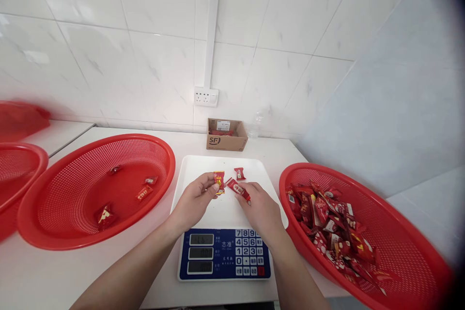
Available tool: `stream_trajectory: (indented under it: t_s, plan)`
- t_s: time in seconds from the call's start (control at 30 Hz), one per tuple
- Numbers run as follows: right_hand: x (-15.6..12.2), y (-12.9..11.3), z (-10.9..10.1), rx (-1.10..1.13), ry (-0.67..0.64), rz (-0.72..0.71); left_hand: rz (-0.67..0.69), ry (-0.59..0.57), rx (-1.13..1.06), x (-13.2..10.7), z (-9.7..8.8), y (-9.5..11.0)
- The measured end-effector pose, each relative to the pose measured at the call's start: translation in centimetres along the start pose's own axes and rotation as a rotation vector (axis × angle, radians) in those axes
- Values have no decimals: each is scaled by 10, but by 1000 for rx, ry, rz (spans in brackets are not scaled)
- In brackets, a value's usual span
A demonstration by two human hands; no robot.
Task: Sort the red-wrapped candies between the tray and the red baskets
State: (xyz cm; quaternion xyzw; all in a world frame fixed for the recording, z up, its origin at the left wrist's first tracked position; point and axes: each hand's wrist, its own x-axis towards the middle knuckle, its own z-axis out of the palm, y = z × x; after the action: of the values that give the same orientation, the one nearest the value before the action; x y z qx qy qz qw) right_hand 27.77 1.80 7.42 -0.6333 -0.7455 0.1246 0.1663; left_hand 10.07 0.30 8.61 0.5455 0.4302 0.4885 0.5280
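Note:
Over the white pan of a digital scale (203, 215), my left hand (194, 198) pinches a small red-and-yellow candy packet (219, 181) between thumb and fingers. My right hand (259, 206) grips a longer red candy packet (238, 189), its far end pointing toward the left hand's packet. Just beyond the right hand, a small red-and-white wrapped candy (240, 173) lies on the pan. Below the hands, the scale's blue panel (225, 254) shows its displays and number keys.
A red basket (290, 174) heaped with red packets stands at right. The red basket (32, 223) at left holds several packets. Behind the scale are a cardboard box (232, 144) and a clear plastic bottle (257, 126). Another red basket (39, 152) sits at far left.

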Motion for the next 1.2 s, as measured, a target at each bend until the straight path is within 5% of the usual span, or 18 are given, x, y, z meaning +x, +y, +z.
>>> stream_trajectory:
  t_s: [0.57, 0.87, 1.2]
  plan:
    - [2, -9, 4, -27, -63, -97, -10, 16, -3, -3, -1, 2]
    - [25, -4, -5, -150, 8, -11, -32, 24, -35, -6, -2, 0]
    - [45, 3, -7, -156, -50, -117, -52, 32, 0, -10, -1, 4]
